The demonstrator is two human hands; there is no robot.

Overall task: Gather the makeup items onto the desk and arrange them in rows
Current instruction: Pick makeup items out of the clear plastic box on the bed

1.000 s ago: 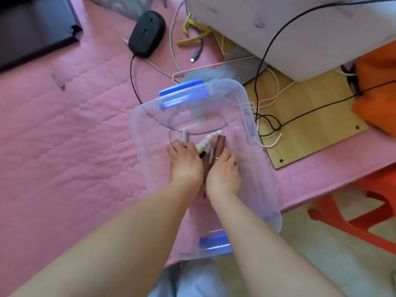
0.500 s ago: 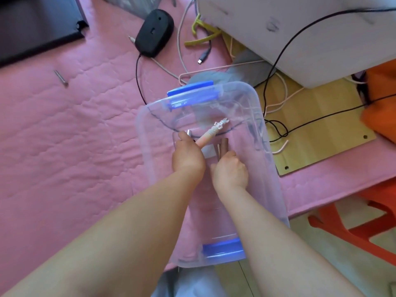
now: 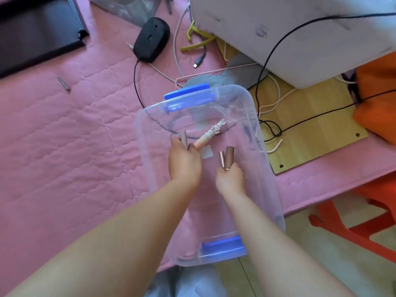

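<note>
Makeup tubes in hand, inside clear plastic bin (image 3: 252, 116) sitting on pink quilted desk cover (image 3: 64, 146). Left hand (image 3: 185, 162) curled tight round two: pink tube with white bunny cap (image 3: 211, 133), long axis running up-right away from fist, plus slim brown tube (image 3: 184, 139) sticking near-upright from thumb side. Right hand (image 3: 230, 181) curled round two more: fat brown tube (image 3: 228, 155) and thin metallic one (image 3: 222, 158), side by side, both pointing away from wrist toward far end of bin. Both grips closed narrow on items, no spare fingers showing. Hands apart, both over bin middle, below rim level as far as visible. Nothing else visible loose on bin floor except a pale square patch, probably a label. Open pink surface lies left of bin, so left hand nearer for first set-down; probably lift both clear of rim, then lay tubes parallel. Beyond: black mouse (image 3: 151, 39), tangle of cables (image 3: 267, 125), small screw (image 3: 63, 84).
</note>
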